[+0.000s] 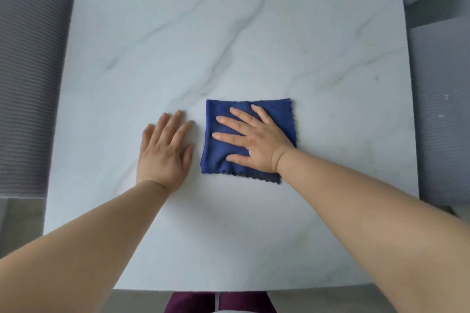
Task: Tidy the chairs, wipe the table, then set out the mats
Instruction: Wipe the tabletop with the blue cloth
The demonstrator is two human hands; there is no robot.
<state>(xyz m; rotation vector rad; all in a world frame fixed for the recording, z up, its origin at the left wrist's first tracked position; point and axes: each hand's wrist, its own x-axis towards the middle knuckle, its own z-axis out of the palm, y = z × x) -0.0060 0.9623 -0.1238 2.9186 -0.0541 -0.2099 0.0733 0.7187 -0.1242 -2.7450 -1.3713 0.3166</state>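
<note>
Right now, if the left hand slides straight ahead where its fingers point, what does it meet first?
Nothing, as far as visible: the left hand points over bare table toward its far edge, passing clear of the blue cloth.

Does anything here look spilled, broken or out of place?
Nothing stands out. The blue cloth lies folded flat on the marble table under the right hand; the left hand rests flat beside it. No spill or damage shows, only the stone's grey veins.

Soft even daylight, wide-angle edge distortion
</note>
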